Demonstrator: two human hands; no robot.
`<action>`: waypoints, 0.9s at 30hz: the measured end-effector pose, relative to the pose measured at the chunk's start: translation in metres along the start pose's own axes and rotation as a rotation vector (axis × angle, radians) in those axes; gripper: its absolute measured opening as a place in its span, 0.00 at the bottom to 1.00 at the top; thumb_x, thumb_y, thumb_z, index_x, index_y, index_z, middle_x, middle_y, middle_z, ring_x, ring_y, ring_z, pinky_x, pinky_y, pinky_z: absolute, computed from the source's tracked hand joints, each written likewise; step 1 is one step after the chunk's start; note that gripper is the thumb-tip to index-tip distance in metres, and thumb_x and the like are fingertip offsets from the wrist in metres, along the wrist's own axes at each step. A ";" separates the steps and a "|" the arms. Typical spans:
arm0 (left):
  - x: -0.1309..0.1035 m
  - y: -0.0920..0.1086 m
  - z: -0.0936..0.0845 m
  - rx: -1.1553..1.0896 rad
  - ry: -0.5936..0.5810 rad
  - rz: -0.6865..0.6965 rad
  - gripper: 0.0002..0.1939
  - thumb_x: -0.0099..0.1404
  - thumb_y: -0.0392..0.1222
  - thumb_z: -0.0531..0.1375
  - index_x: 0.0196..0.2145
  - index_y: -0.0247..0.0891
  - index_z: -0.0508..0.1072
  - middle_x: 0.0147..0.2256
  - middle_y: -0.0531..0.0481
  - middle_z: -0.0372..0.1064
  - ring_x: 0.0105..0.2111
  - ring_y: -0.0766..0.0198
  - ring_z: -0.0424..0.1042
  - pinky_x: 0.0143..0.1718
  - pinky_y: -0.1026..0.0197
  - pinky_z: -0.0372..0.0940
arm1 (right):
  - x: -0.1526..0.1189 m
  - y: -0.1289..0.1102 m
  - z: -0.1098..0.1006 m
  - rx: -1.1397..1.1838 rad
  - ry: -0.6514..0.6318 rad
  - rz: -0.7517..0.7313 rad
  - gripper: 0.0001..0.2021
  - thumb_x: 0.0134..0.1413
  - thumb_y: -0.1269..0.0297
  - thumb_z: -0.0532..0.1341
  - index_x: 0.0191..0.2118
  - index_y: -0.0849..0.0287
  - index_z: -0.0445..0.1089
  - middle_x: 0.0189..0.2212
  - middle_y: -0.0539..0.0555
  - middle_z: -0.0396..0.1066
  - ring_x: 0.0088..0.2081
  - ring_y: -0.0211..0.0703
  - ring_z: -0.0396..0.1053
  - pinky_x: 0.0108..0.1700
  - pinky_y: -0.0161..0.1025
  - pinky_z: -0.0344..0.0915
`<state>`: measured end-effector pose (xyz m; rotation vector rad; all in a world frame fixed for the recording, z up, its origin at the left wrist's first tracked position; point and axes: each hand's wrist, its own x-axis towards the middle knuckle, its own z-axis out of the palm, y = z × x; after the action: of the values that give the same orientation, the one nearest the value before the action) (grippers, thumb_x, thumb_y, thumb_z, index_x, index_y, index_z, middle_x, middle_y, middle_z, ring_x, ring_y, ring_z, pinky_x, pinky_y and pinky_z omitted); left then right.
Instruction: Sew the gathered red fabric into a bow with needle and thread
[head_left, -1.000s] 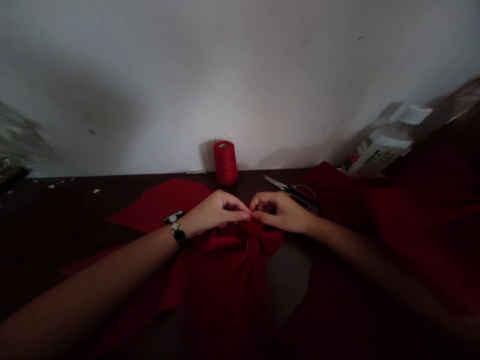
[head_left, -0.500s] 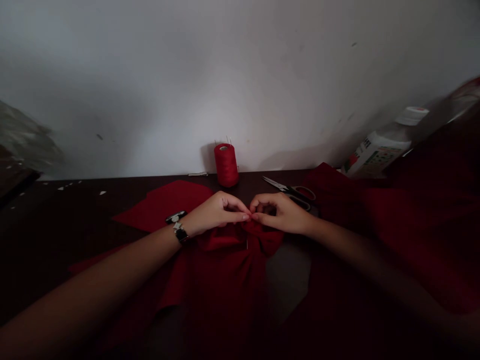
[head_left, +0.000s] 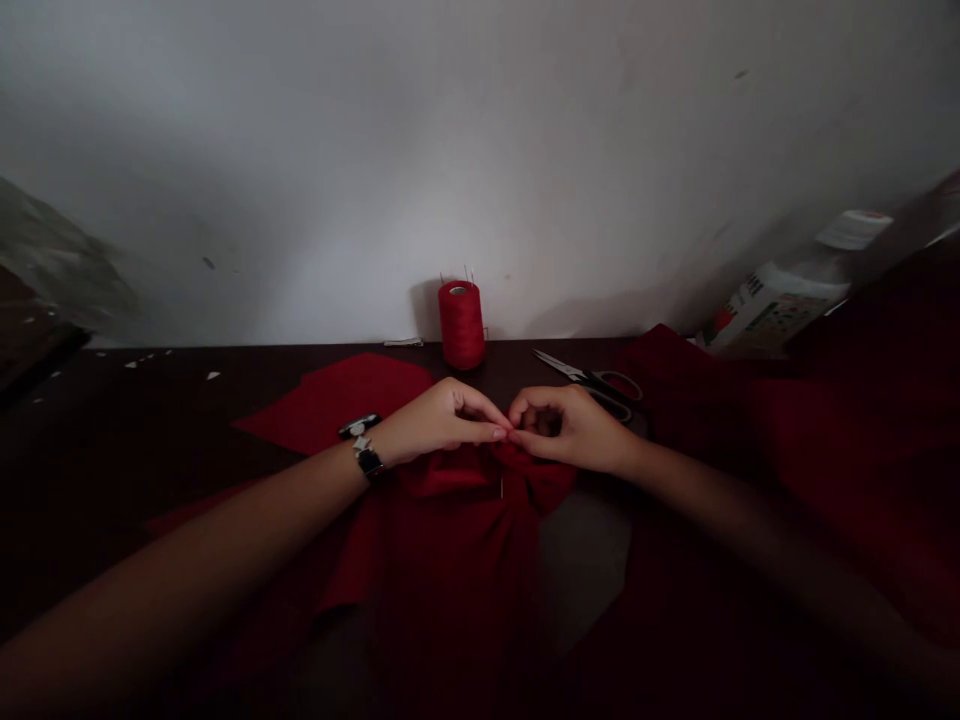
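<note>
Gathered red fabric point(head_left: 465, 540) hangs in folds below my hands, toward the table's near side. My left hand point(head_left: 442, 422) pinches a bit of it between thumb and fingertips, from the left. Fingertip to fingertip with it, my right hand point(head_left: 574, 428) pinches the same spot from the right. Whether a needle or thread sits between the fingertips is too small to tell. A thin pale needle or pin point(head_left: 502, 487) shows on the fabric just below. Behind the hands stands a red thread spool point(head_left: 461, 325) with several needles sticking up from its top.
Scissors point(head_left: 592, 383) lie spread behind my right hand. A metal clip point(head_left: 403, 343) rests left of the spool, by the wall point(head_left: 337, 180). A white-labelled bottle point(head_left: 787, 300) leans at the right amid more red cloth point(head_left: 847, 450). Flat red pieces point(head_left: 337, 400) lie left.
The whole view has shifted slightly, so things appear a little farther right. Both hands keep the same pinch on the fabric, with hardly any movement between them.
</note>
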<state>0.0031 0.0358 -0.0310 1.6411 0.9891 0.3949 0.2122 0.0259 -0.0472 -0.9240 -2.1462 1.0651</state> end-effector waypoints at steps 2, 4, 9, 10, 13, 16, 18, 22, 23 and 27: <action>0.000 -0.001 0.000 0.005 0.004 -0.005 0.14 0.57 0.47 0.65 0.36 0.33 0.79 0.23 0.52 0.68 0.17 0.76 0.52 0.15 0.72 0.46 | 0.000 0.000 0.000 0.008 -0.002 0.009 0.07 0.51 0.63 0.62 0.31 0.62 0.69 0.23 0.48 0.67 0.23 0.32 0.61 0.26 0.31 0.59; 0.000 -0.001 -0.001 0.003 0.000 -0.001 0.13 0.57 0.46 0.65 0.36 0.33 0.79 0.24 0.51 0.70 0.17 0.76 0.53 0.15 0.72 0.46 | 0.000 -0.001 0.001 0.022 -0.009 0.027 0.07 0.51 0.63 0.62 0.32 0.62 0.70 0.23 0.49 0.67 0.23 0.32 0.62 0.26 0.31 0.59; 0.000 -0.002 0.000 -0.136 -0.020 -0.007 0.11 0.56 0.39 0.64 0.36 0.33 0.72 0.30 0.49 0.75 0.19 0.76 0.61 0.16 0.73 0.49 | 0.000 -0.004 0.002 0.042 -0.002 0.094 0.07 0.50 0.64 0.62 0.33 0.63 0.72 0.23 0.49 0.68 0.22 0.32 0.61 0.26 0.32 0.59; 0.000 -0.002 0.000 -0.175 -0.019 -0.019 0.11 0.55 0.38 0.64 0.36 0.34 0.69 0.31 0.49 0.76 0.18 0.76 0.61 0.16 0.73 0.49 | 0.000 -0.005 0.002 0.036 0.000 0.101 0.07 0.50 0.64 0.62 0.33 0.63 0.72 0.23 0.50 0.69 0.22 0.32 0.61 0.25 0.32 0.59; 0.000 -0.002 -0.001 -0.244 -0.015 -0.046 0.12 0.55 0.35 0.62 0.36 0.37 0.62 0.32 0.49 0.76 0.17 0.77 0.60 0.15 0.74 0.48 | 0.000 -0.010 0.002 -0.001 0.004 0.102 0.07 0.51 0.65 0.62 0.32 0.63 0.74 0.23 0.51 0.71 0.22 0.33 0.62 0.25 0.33 0.58; -0.001 -0.002 -0.001 -0.256 -0.028 -0.052 0.13 0.55 0.33 0.61 0.36 0.37 0.61 0.32 0.49 0.76 0.16 0.78 0.59 0.16 0.73 0.49 | -0.001 -0.015 0.001 -0.056 0.016 0.084 0.05 0.51 0.67 0.61 0.29 0.63 0.73 0.24 0.51 0.72 0.24 0.34 0.62 0.27 0.33 0.59; 0.000 -0.002 -0.002 -0.255 -0.032 -0.052 0.13 0.54 0.33 0.61 0.36 0.37 0.61 0.31 0.49 0.76 0.16 0.78 0.59 0.16 0.73 0.50 | -0.001 -0.017 0.001 -0.083 0.022 0.061 0.04 0.51 0.70 0.61 0.29 0.62 0.72 0.24 0.50 0.71 0.25 0.34 0.63 0.29 0.33 0.59; 0.000 0.001 0.000 -0.257 -0.021 -0.055 0.13 0.54 0.34 0.62 0.35 0.36 0.61 0.30 0.49 0.75 0.17 0.77 0.59 0.15 0.74 0.51 | -0.003 -0.015 0.002 -0.079 0.014 0.002 0.03 0.52 0.73 0.59 0.30 0.62 0.70 0.25 0.49 0.68 0.26 0.34 0.63 0.30 0.32 0.59; 0.000 0.002 0.000 -0.254 -0.016 -0.054 0.13 0.54 0.34 0.62 0.35 0.36 0.61 0.30 0.49 0.75 0.17 0.77 0.59 0.15 0.74 0.51 | -0.003 -0.014 0.002 -0.075 0.008 -0.012 0.03 0.52 0.73 0.59 0.30 0.62 0.69 0.25 0.49 0.67 0.27 0.34 0.63 0.31 0.32 0.59; -0.001 0.003 0.000 -0.219 -0.009 -0.035 0.11 0.55 0.35 0.62 0.34 0.35 0.63 0.29 0.50 0.74 0.17 0.77 0.59 0.15 0.74 0.53 | -0.002 -0.009 0.002 -0.060 -0.019 -0.039 0.03 0.55 0.71 0.58 0.32 0.61 0.67 0.26 0.49 0.67 0.28 0.34 0.62 0.32 0.32 0.59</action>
<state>0.0045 0.0350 -0.0279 1.4257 0.9326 0.4550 0.2094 0.0193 -0.0407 -0.8990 -2.2138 0.9999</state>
